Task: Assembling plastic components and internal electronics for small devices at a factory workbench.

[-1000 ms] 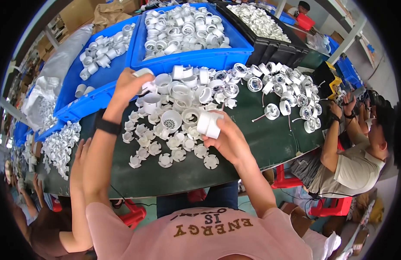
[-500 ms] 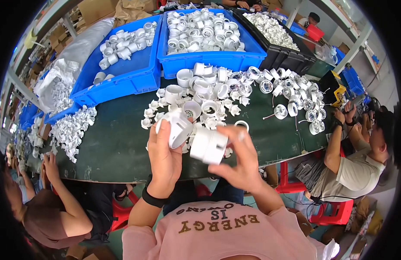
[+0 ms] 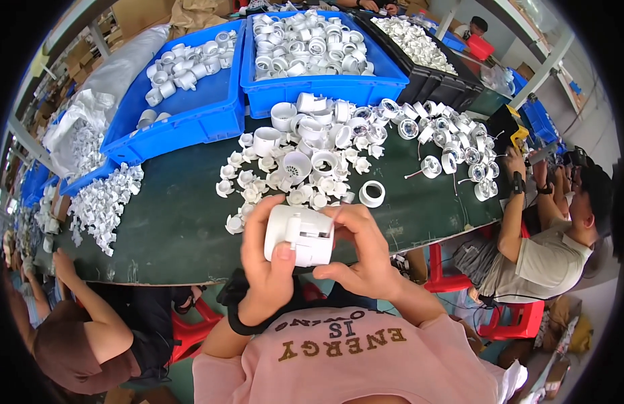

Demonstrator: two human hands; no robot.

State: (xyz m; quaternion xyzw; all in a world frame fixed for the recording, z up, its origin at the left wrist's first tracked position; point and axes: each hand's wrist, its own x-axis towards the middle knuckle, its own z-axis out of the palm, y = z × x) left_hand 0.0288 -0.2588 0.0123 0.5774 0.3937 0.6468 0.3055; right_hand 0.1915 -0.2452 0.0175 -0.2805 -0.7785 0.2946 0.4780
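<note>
Both my hands hold one white plastic cup-shaped housing (image 3: 300, 234) close to my chest, just over the near edge of the dark green table (image 3: 177, 222). My left hand (image 3: 268, 266) wraps its left side with the thumb on the front. My right hand (image 3: 359, 252) grips its right side, fingers pressing on the top. A pile of small white plastic parts (image 3: 298, 168) lies on the table just beyond the hands. A single white ring (image 3: 372, 194) rests to the right of the pile.
Two blue bins (image 3: 211, 121) (image 3: 325, 91) of white parts and a black bin (image 3: 433, 74) stand at the far side. More white fittings (image 3: 446, 135) spread to the right, a heap (image 3: 100, 205) at left. A seated person (image 3: 547, 242) works at right, another person (image 3: 76, 330) at lower left.
My left hand came back from the pile with a white part and brought it to the piece in my right hand. Both hands now hold them together, nearer my body.
</note>
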